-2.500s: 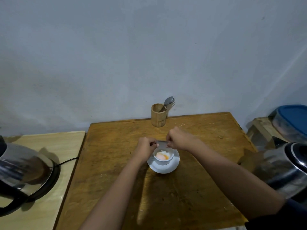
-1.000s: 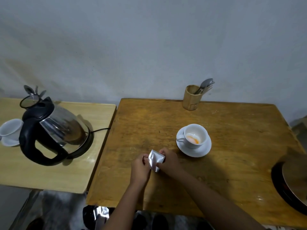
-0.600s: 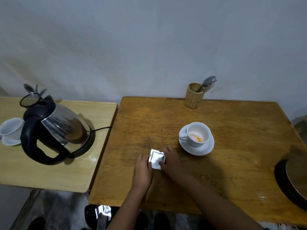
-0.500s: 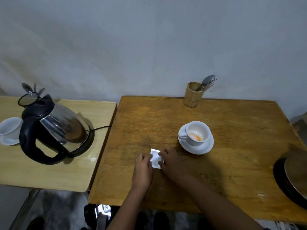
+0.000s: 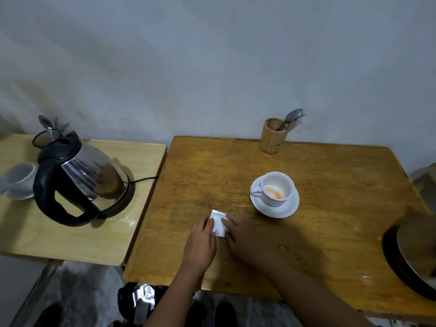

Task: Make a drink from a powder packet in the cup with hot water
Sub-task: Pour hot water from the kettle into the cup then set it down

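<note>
**Ana:** Look at the person's hands. The left hand [image 5: 201, 239] and the right hand [image 5: 245, 234] both lie flat, palms down, near the front edge of the wooden table [image 5: 330, 185]. The fingers are spread out, not curled. Their tips press on the small white powder packet [image 5: 219, 223], which lies flat on the wood between them. Neither hand is gripping it.

**Ben:** Both arms reach in from the front edge and come close together at the packet. What could go wrong?

**Ana:** The packet looks thin and light. If a hand brushes it on the way up, it might slide off the front edge.

**Ben:** And the cup [image 5: 276, 188]?

**Ana:** It sits on its saucer [image 5: 274, 208] near the middle of the table, with orange and white powder inside. The right arm could bump it and spill the powder.

**Ben:** The electric kettle [image 5: 80, 178] is on the lighter side table [image 5: 70, 237], by the edge next to the wooden one.

**Ana:** Its cord [image 5: 144, 179] runs toward that edge. A snag there could tip hot water. Pouring fast could splash, too.

**Ben:** Spoons stand in the bamboo holder [image 5: 271, 135] at the back edge.
</note>
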### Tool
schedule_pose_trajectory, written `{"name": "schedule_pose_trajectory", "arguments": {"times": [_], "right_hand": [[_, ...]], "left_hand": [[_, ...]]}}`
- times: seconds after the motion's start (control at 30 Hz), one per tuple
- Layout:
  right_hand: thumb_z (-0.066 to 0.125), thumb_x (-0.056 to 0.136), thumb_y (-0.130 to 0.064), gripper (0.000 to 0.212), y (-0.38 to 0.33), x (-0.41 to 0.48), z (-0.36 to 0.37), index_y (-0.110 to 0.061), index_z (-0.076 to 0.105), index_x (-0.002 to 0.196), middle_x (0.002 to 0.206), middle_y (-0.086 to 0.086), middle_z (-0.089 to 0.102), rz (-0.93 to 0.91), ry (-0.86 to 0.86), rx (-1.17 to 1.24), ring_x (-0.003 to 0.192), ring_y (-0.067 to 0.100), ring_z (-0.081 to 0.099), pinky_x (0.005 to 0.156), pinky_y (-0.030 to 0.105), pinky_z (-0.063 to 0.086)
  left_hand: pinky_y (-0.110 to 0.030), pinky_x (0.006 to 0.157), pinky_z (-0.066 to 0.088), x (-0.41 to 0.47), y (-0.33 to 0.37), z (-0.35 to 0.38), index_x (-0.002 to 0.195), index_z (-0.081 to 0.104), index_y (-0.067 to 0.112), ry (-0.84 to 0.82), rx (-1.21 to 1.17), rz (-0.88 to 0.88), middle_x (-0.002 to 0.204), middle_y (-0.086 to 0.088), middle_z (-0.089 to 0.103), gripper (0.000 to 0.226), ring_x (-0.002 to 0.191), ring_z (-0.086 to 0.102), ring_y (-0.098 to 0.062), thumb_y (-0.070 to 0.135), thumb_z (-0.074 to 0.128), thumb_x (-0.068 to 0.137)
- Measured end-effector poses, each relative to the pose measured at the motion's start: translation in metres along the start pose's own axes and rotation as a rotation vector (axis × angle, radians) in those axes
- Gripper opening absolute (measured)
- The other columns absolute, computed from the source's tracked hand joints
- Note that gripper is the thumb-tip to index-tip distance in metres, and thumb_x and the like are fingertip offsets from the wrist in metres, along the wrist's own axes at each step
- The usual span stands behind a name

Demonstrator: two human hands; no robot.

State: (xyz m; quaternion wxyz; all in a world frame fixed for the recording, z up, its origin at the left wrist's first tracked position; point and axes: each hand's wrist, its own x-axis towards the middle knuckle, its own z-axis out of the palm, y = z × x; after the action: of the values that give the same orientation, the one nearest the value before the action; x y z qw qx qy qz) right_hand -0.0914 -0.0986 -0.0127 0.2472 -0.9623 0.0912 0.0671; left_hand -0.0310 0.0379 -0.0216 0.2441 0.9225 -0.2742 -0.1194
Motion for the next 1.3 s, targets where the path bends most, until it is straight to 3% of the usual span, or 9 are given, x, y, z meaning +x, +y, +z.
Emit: {"name": "schedule_pose_trajectory", "arguments": {"times": [0.13, 0.23, 0.37, 0.57, 0.77, 0.9, 1.0, 1.07, 1.3], "right_hand": [[0.047, 0.090, -0.011, 0.051, 0.006, -0.011, -0.014, -0.015, 0.039, 0.141, 0.154, 0.007, 0.030, -0.047, 0.098, 0.056, 0.139, 0.022, 0.032, 0.108, 0.039, 0.039], [0.044, 0.082, -0.012, 0.042, 0.012, -0.018, -0.036, -0.006, 0.058, 0.121, 0.130, 0.014, 0.056, -0.095, 0.276, 0.152, 0.118, 0.027, 0.055, 0.094, 0.040, 0.050], [0.042, 0.089, -0.018, 0.036, 0.033, -0.043, -0.097, -0.007, 0.058, 0.120, 0.119, 0.008, 0.062, -0.018, 0.418, 0.275, 0.112, 0.021, 0.056, 0.096, 0.029, 0.043], [0.048, 0.095, -0.012, 0.026, 0.092, -0.108, -0.202, -0.008, 0.060, 0.118, 0.117, 0.010, 0.064, 0.237, 0.782, 0.183, 0.108, 0.023, 0.059, 0.091, 0.032, 0.046], [0.047, 0.092, -0.017, 0.022, 0.134, -0.204, -0.267, -0.013, 0.062, 0.107, 0.103, 0.004, 0.066, 0.534, 1.244, 0.096, 0.099, 0.027, 0.061, 0.093, 0.055, 0.045], [0.044, 0.091, -0.023, 0.021, 0.155, -0.261, -0.271, -0.015, 0.060, 0.101, 0.101, 0.006, 0.066, 0.786, 1.480, 0.163, 0.099, 0.026, 0.059, 0.094, 0.052, 0.044], [0.043, 0.095, -0.022, 0.022, 0.167, -0.289, -0.249, -0.009, 0.061, 0.099, 0.099, 0.007, 0.065, 0.924, 1.585, 0.333, 0.093, 0.020, 0.057, 0.078, 0.027, 0.039], [0.042, 0.097, -0.020, 0.023, 0.168, -0.296, -0.233, -0.006, 0.061, 0.098, 0.094, 0.004, 0.061, 1.009, 1.636, 0.470, 0.089, 0.015, 0.053, 0.073, 0.020, 0.033], [0.037, 0.098, -0.030, 0.035, 0.171, -0.288, -0.196, -0.010, 0.060, 0.080, 0.079, 0.010, 0.060, 1.189, 1.693, 0.824, 0.077, 0.024, 0.055, 0.075, 0.032, 0.041]], "left_hand": [[-0.032, 0.102, 0.041, 0.007, 0.011, -0.009, 0.134, 0.045, 0.007, -0.049, -0.024, -0.072, 0.141, -0.008, 0.043, 0.044, 0.128, 0.039, -0.024, 0.009, 0.044, 0.090], [-0.036, 0.099, 0.040, 0.019, 0.022, -0.016, 0.121, 0.053, 0.002, -0.069, -0.034, -0.105, 0.129, -0.016, 0.049, 0.038, 0.119, 0.046, -0.032, 0.004, 0.047, 0.084], [-0.039, 0.095, 0.041, 0.041, 0.053, -0.020, 0.111, 0.057, -0.002, -0.013, -0.107, -0.088, 0.119, -0.020, 0.054, 0.028, 0.112, 0.050, -0.035, 0.002, 0.047, 0.085], [-0.039, 0.097, 0.038, 0.066, 0.116, -0.017, 0.118, 0.053, -0.006, 0.037, -0.310, -0.073, 0.125, -0.025, 0.053, 0.030, 0.118, 0.049, -0.038, 0.008, 0.043, 0.093], [-0.044, 0.089, 0.041, 0.080, 0.142, 0.001, 0.112, 0.056, -0.009, 0.026, -0.473, -0.131, 0.119, -0.029, 0.057, 0.032, 0.109, 0.053, -0.042, 0.010, 0.037, 0.096], [-0.049, 0.095, 0.042, 0.083, 0.155, 0.009, 0.116, 0.056, -0.008, 0.033, -0.544, -0.258, 0.121, -0.029, 0.058, 0.034, 0.111, 0.053, -0.043, 0.011, 0.035, 0.096], [-0.050, 0.099, 0.040, 0.084, 0.162, 0.012, 0.121, 0.053, -0.009, 0.059, -0.558, -0.309, 0.126, -0.029, 0.055, 0.036, 0.116, 0.051, -0.044, 0.009, 0.035, 0.096], [-0.050, 0.098, 0.040, 0.086, 0.161, 0.014, 0.120, 0.053, -0.011, 0.075, -0.554, -0.296, 0.124, -0.032, 0.055, 0.036, 0.114, 0.051, -0.046, 0.008, 0.034, 0.096], [-0.053, 0.093, 0.041, 0.090, 0.156, 0.016, 0.113, 0.052, -0.014, 0.040, -0.513, -0.242, 0.122, -0.034, 0.053, 0.032, 0.111, 0.050, -0.047, 0.005, 0.035, 0.093]]}}
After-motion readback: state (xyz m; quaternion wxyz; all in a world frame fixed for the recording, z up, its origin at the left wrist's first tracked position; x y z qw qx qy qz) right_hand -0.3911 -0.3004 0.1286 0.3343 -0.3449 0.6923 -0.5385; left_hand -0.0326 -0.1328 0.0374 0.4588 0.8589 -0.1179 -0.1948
